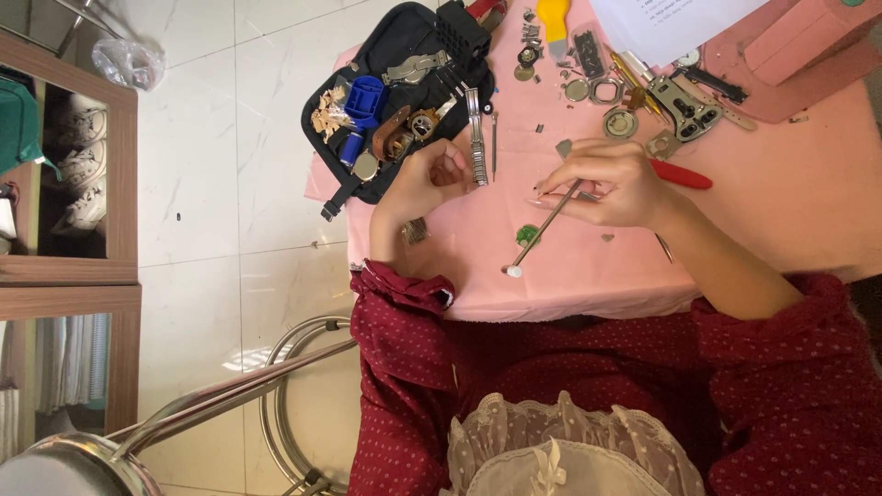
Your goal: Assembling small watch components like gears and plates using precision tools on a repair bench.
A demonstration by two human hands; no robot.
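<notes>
Looks like watch repair in progress. The left hand [430, 179] has its fingers curled shut around the lower end of a metal watch band [476, 138], which lies on the pink table cover [781, 211] and runs up toward 12 o'clock from the fist. The right hand [611, 184], off at 3 o'clock from the left, pinches a thin metal tool [542, 230] with a white tip; the tool slants down toward 7 o'clock, and its working end is hidden in the fingers. A red-handled tool [680, 174] pokes out behind that hand.

Probably she's mid-way through working on a link or pin of the band. The next move would call for a steady band and a precise poke with the tool.

Containers: the open black tool case [404, 37] at 11 o'clock of the hands holds a blue plastic holder [365, 96], another metal band piece [415, 66] and some brass-coloured bits. Loose watch cases and rings [620, 121] sit scattered at 12 to 1 o'clock, outside any container.
</notes>
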